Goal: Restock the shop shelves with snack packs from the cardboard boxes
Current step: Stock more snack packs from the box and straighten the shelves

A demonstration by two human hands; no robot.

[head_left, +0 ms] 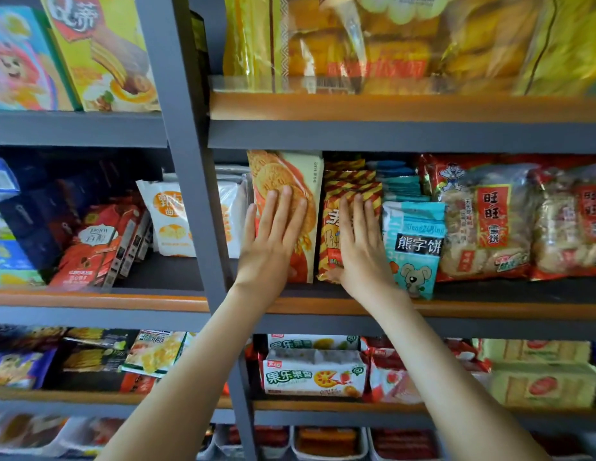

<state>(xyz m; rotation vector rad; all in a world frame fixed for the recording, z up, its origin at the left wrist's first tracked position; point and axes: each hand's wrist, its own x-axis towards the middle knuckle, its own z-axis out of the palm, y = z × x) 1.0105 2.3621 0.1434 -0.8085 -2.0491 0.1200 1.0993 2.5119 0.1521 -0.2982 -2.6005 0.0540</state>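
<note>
Left hand [273, 237], grip flat, is pressing the biscuit pack [296, 174] on the shelf [489, 307] just right of the grey post [196, 194]; right hand [359, 247], grip also flat, is pressing the striped pack [349, 188] further right.

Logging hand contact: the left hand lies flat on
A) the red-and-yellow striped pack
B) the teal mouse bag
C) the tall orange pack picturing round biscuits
C: the left hand lies flat on the tall orange pack picturing round biscuits; the right hand covers the red-and-yellow striped pack.
</note>
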